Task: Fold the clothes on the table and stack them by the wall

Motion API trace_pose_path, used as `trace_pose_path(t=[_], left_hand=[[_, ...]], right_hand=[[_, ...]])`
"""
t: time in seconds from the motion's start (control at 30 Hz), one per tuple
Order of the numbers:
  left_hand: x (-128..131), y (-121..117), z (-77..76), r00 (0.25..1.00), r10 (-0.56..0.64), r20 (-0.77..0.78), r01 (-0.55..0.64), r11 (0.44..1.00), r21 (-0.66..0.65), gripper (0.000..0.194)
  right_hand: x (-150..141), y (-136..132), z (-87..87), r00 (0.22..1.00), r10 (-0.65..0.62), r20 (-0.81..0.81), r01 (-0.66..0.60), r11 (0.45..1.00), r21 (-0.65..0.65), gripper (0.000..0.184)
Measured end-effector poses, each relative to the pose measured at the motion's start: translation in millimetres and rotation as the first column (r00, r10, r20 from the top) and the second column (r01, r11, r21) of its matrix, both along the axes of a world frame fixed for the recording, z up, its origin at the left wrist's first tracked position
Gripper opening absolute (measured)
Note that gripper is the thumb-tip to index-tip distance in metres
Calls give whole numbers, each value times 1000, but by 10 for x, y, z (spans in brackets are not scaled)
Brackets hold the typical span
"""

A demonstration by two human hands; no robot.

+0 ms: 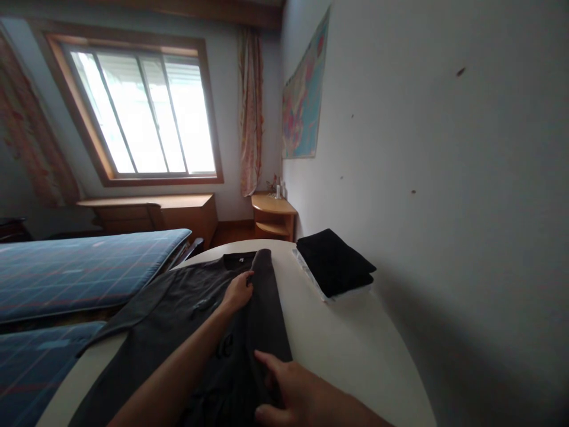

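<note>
We see a dark grey T-shirt [195,332] spread over the round white desk [355,350] in the lower middle of the frame, its right side already folded inward into a long strip. Our left hand [237,292] lies flat near the collar, fingers together and pressing the folded edge, gripping nothing; our right hand [293,391], at the bottom centre, rests open on the lower part of the same fold. We judge the side fold is being smoothed, and the next move would call for matching the other sleeve side evenly. To the right of centre lies a stack of folded black clothes [335,261] near the wall [444,178]. A plaid-covered bed [80,267] fills the left, with a window [142,112] at upper left.
</note>
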State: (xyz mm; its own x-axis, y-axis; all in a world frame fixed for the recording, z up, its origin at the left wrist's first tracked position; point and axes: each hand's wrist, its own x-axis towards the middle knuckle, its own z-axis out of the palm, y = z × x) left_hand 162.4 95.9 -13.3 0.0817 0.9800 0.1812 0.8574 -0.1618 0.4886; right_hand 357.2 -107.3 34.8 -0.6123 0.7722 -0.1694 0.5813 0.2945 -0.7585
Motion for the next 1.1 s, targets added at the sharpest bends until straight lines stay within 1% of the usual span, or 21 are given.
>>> trace_pose_path(t=[0.07, 0.1, 0.13, 0.17, 0.23, 0.27, 0.3, 0.33, 0.37, 0.43, 0.47, 0.5, 0.57, 0.63, 0.67, 0.73, 0.8, 0.87, 0.97, 1.1], left_hand=[[-31, -15, -25, 998, -18, -62, 18, 1000, 10, 47], [-45, -28, -43, 995, -30, -92, 32, 999, 15, 45], [-58, -43, -62, 992, -44, -122, 47, 999, 21, 44], [-68, -60, -82, 987, -58, -150, 63, 998, 28, 43], [-85, -95, -111, 976, -79, -202, 90, 995, 45, 43], [-90, -112, -115, 970, -84, -226, 98, 994, 54, 43], [-92, -131, -111, 965, -84, -249, 103, 993, 64, 43], [-91, -150, -96, 959, -82, -272, 106, 991, 76, 43], [-86, -170, -71, 952, -82, -294, 113, 989, 90, 43], [-63, -212, 6, 933, -109, -342, 159, 980, 121, 43], [-43, -232, 53, 919, -139, -370, 200, 971, 133, 43], [-18, -249, 102, 899, -178, -400, 251, 958, 137, 43], [51, -271, 190, 847, -265, -461, 357, 926, 124, 45], [138, -274, 251, 789, -332, -516, 435, 896, 89, 48], [185, -267, 269, 762, -356, -540, 461, 885, 69, 50], [282, -241, 288, 719, -384, -580, 492, 870, 34, 52], [371, -205, 297, 689, -394, -609, 505, 863, 12, 47], [445, -167, 305, 671, -394, -628, 505, 863, -1, 37], [528, -119, 310, 670, -379, -639, 489, 872, -5, 29], [639, -53, 305, 714, -326, -620, 435, 900, 27, 29]], right_hand=[[-58, 59, -210, 993, 118, -6, -119, 990, -70, 94], [-85, 81, -297, 989, 150, 9, -149, 985, -87, 95], [-109, 92, -355, 986, 164, 28, -161, 983, -89, 90], [-128, 92, -377, 984, 173, 43, -169, 982, -81, 80], [-151, 66, -316, 978, 198, 61, -194, 979, -55, 53], [-155, 48, -246, 975, 212, 65, -210, 977, -43, 44], [-155, 33, -164, 975, 212, 71, -210, 977, -26, 40], [-151, 26, -83, 979, 190, 79, -191, 982, 6, 40], [-143, 31, -11, 986, 137, 95, -142, 988, 56, 39], [-112, 79, 82, 989, -34, 144, 6, 982, 191, 36], [-88, 119, 104, 975, -130, 178, 81, 963, 258, 33], [-58, 166, 114, 951, -221, 215, 147, 938, 315, 30], [15, 255, 112, 878, -369, 304, 244, 893, 379, 23], [94, 308, 102, 811, -450, 373, 296, 867, 402, 21], [129, 313, 95, 797, -461, 390, 306, 865, 397, 23], [179, 284, 73, 810, -434, 396, 301, 885, 355, 28], [198, 223, 36, 836, -391, 385, 282, 908, 309, 30], [198, 164, -13, 850, -359, 385, 266, 924, 275, 30], [205, 131, -68, 854, -343, 391, 254, 931, 262, 27], [304, 200, -42, 849, -342, 403, 251, 932, 261, 26]])
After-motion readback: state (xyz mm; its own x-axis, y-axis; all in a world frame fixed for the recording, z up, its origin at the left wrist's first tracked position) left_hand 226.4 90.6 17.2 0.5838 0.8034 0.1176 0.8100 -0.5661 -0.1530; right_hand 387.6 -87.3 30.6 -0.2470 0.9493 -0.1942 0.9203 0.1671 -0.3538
